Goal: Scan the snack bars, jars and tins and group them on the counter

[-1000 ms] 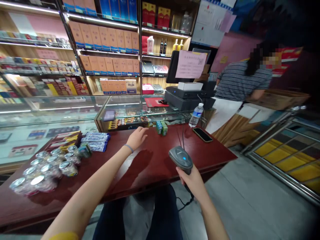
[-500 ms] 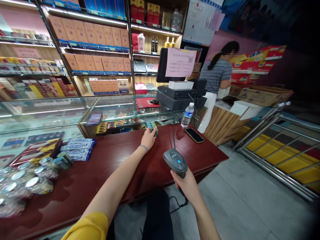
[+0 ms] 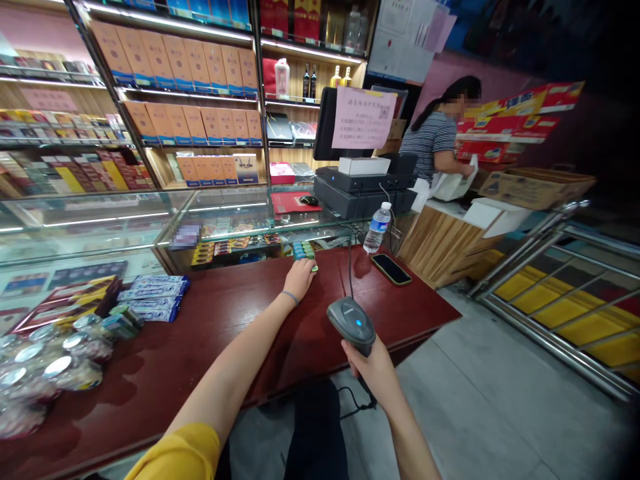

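Small packs (image 3: 305,253) peek beyond left grip (image 3: 300,279), closure unclear; right grip (image 3: 371,363) clasps scanner (image 3: 351,323)

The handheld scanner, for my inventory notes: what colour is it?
The scanner is dark grey, best seen in the head view.

I'm facing print without making out a word.
On the monitor (image 3: 325,127), a pink sheet (image 3: 363,123) is showing blurred characters and a QR code (image 3: 384,112); red cartons (image 3: 523,110) are carrying large characters I'm failing to read.
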Available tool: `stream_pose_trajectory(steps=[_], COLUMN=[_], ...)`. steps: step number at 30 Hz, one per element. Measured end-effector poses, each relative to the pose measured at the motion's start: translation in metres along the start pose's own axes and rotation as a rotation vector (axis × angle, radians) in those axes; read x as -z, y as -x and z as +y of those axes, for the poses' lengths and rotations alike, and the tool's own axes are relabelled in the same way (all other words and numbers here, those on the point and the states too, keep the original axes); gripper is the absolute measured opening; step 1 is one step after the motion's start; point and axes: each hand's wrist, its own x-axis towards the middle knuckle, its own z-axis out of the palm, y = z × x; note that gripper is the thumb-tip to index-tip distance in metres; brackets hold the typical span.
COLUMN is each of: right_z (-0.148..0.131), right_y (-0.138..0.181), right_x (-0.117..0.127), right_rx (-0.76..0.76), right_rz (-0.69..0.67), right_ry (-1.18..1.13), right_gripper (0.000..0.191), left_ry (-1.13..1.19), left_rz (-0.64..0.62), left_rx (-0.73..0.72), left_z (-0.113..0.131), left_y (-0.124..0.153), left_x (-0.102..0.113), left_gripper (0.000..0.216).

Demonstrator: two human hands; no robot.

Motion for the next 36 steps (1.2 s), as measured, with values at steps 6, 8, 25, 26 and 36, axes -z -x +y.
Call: stream_pose_trajectory(steps=[6,8,25,26,36], right_z=[-0.006,-0.01,-0.035,-0.035,-0.043], right_y=[0.005,0.009,0.047,0.048,0.06], right_x=[-0.002,-0.007,-0.099,-0.105,-0.131], right_rx=[-0.028,-0.027,0.109,0.123,0.161], right_rz=[0.007,0.027,-0.288,-0.324,-0.465], right_ry=[0.014,0.01,0.16,0.16,0.313], right_gripper=[0.042,0.043,0.035,0.036,0.033], left_ry=[0.058,0.102,0.261,0.274,0.34], left_rz=[0.075,0.143,0.386,0.404,0.581], left_rx=[0.046,0.061,0.377,0.401,0.358], left_z=[-0.006,-0.014,-0.115,-0.119,-0.138], left_y=[0.024,0.042,0.227,0.231,0.238], left_x=[0.023,0.04,0.168,0.169,0.163], left_gripper=[0.038,0.039,0.019,0.019,0.016])
